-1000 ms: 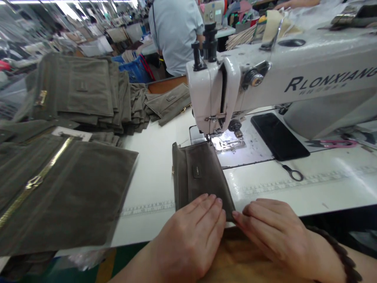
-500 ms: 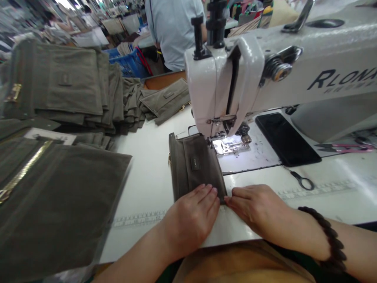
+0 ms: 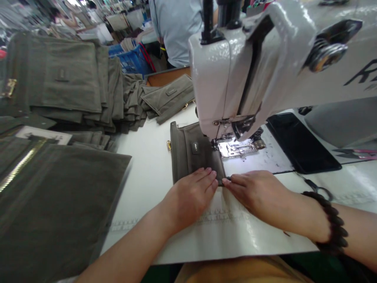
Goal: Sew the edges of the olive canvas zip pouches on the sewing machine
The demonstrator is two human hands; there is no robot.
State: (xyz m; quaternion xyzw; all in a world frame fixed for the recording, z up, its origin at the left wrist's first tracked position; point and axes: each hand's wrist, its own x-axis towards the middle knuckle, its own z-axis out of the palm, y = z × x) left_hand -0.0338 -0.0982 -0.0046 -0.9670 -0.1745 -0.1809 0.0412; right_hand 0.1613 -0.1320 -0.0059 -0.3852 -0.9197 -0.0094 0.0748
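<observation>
A small olive-grey suede pouch (image 3: 193,155) with a little label lies on the white table under the head of a white sewing machine (image 3: 250,67). My left hand (image 3: 191,194) lies flat on the pouch's near edge, fingers stretched out and pressing it down. My right hand (image 3: 255,192) rests beside it, fingertips touching the pouch's near right corner, fingers extended. The lit needle plate (image 3: 240,147) sits just right of the pouch. A dark bead bracelet (image 3: 332,216) is on my right wrist.
Large olive fabric panels with brass zippers (image 3: 59,196) cover the left. A stack of sewn pouches (image 3: 73,82) stands at the back left. A black phone (image 3: 303,143) and scissors (image 3: 316,186) lie right of the needle. A person in a light shirt (image 3: 173,27) stands behind.
Both hands have pushed the pouch away from me, further under the machine head. The view has moved closer to the machine.
</observation>
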